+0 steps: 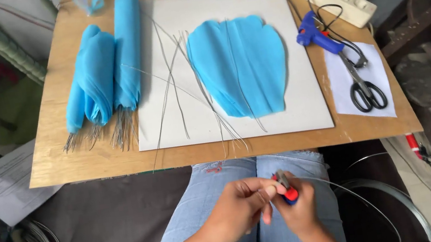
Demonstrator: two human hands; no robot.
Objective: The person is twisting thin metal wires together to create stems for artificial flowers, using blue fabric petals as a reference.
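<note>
fingers: our right hand (298,206) clenched on red-and-blue pliers (287,189), our left hand (240,206) pinching thin wire (354,197) at the jaws, over our lap | wire arcs off toward 4 o'clock | 12 o'clock: blue petal (238,65) and loose wires (180,80) on white board (311,106) | 1 o'clock: glue gun (317,36), scissors (363,86) | 11 o'clock: rolled blue petals (103,69)

A single head-worn camera looked steeply down, close above the lap, facing the wooden counter (90,164) toward twelve o'clock.
</note>
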